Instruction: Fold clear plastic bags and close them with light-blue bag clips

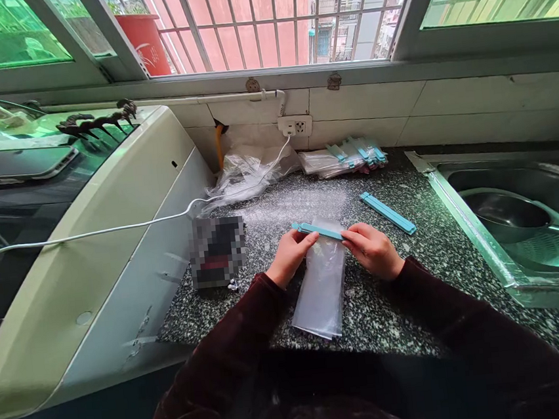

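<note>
Between my two hands stretches a light-blue bag-sealing clip (328, 232), lying across the upper part of a stack of clear plastic bags (320, 284) on the counter. My left hand (291, 253) is closed on the clip's left end, thumb on top. At its right end, my right hand (372, 250) pinches the clip with thumb and fingers. To the right of that hand lie more blue clips (388, 213), side by side on the stone. Whether the clip in my hands is one piece or several cannot be made out.
Packed bags with blue clips (353, 156) lie by the tiled wall, beside crumpled clear plastic (251, 173). A blurred-out dark object (218, 251) is left of my hands. A white cable (166, 217) crosses to the socket (295, 126). The sink (483, 170) holds a pan (505, 214).
</note>
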`<state>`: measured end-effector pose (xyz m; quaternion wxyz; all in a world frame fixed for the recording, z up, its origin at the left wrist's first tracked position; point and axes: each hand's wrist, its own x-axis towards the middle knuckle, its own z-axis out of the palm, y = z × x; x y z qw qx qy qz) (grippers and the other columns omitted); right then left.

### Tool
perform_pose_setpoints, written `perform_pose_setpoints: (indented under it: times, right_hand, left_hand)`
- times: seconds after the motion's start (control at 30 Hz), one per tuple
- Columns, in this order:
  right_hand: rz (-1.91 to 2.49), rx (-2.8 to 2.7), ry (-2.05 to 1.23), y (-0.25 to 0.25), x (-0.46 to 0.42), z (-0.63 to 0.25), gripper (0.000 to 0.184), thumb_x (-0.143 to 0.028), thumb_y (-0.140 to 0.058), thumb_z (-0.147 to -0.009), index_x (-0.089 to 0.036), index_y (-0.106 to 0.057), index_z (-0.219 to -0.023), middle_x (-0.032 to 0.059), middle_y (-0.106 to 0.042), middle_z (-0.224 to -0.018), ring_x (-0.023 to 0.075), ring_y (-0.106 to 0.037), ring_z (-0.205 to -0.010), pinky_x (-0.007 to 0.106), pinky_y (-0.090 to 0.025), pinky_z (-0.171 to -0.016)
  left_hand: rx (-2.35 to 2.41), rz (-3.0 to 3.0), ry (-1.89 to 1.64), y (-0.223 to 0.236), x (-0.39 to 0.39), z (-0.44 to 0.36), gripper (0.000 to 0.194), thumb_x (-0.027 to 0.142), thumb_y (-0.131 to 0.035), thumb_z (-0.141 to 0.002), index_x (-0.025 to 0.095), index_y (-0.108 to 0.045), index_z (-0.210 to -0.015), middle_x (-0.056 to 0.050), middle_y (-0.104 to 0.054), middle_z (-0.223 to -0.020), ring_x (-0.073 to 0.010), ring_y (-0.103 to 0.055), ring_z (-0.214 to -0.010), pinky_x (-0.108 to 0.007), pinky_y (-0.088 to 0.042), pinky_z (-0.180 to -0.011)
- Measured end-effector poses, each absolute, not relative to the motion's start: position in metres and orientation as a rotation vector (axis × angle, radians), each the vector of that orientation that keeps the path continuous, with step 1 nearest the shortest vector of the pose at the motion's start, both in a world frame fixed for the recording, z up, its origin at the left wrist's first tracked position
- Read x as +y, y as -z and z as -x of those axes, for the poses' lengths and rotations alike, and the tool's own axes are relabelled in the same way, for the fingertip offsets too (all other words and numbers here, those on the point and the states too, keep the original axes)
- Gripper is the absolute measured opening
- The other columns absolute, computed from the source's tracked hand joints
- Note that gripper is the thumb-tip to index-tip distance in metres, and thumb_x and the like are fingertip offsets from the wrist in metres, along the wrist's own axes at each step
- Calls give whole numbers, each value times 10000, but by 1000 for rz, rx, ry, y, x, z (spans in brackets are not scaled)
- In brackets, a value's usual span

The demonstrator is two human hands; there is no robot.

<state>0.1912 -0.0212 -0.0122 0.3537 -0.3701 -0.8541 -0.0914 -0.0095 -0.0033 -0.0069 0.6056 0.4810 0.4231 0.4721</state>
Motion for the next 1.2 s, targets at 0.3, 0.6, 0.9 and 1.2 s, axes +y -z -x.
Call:
perform_pose_setpoints:
  times: [0.3, 0.6, 0.9, 1.2]
  right_hand:
    - [1021, -2105, 57, 9, -26, -189, 184, -262, -540, -838, -180, -597, -993, 86, -611, -851, 173, -570, -741, 308, -507, -663]
    - [1368, -1820, -951, -4, -26, -189, 393, -484, -596, -713, -153, -598, -925, 56, -636, -814, 150, -547, -656, 274, -454, -585]
    - [1389, -1796, -1031, -6, -30, -184, 304, -453, -590, -682, -158, -555, -618, -20, -487, -568, 95, -396, -539, 229, -335, -515]
    - [1389, -1806, -920, -1, -29, -184, 258, -418, -594, -685, -161, -592, -675, -6, -537, -605, 111, -435, -569, 232, -360, -539]
  left_hand:
    - [1024, -1179, -1154, 6, -1, 16, 427, 528, -645, -645, 167, -440, -545, 63, -389, -468, -60, -319, -458, -219, -246, -470]
    - [882, -1309, -1053, 4, -4, 13, 375, 496, -640, -667, 147, -510, -621, 58, -417, -516, -66, -351, -496, -220, -265, -503]
    - [898, -1340, -1012, -3, -7, 12, 395, 512, -663, -628, 143, -524, -616, 58, -409, -531, -63, -333, -510, -220, -269, -506]
    - [1048, -1478, -1096, 2, -3, 15, 302, 432, -677, -638, 139, -609, -661, 24, -479, -604, -90, -399, -560, -233, -314, -538]
